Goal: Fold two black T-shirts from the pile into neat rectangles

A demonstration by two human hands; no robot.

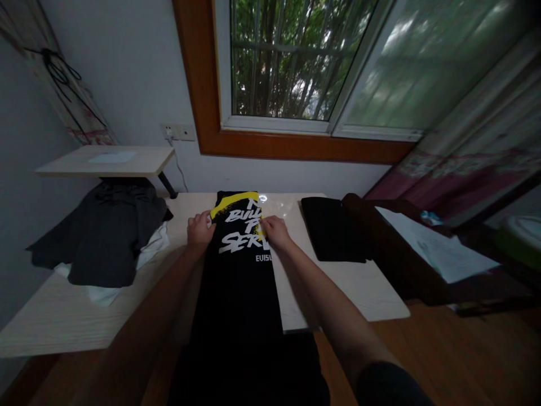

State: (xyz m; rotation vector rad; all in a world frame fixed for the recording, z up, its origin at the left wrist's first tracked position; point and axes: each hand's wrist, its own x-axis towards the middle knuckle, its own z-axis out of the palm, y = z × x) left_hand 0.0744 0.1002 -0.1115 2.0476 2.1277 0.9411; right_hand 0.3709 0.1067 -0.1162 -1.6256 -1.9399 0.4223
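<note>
A black T-shirt (239, 287) with white lettering and a yellow print lies lengthwise in front of me, its sides folded in to make a long strip. Its lower end reaches the table's front edge, close to my dark clothing. My left hand (200, 230) is closed on the shirt's left edge, near the yellow print. On the opposite edge, level with the lettering, my right hand (276, 232) pinches the fabric. The fingertips of both hands are partly hidden.
A heap of dark grey clothing (110, 231) with white cloth under it lies left, below a small raised shelf (105, 160). Right of the shirt sits a folded black garment (333, 228) on the pale table (372, 293). Paper (435, 242) rests on dark brown furniture beyond.
</note>
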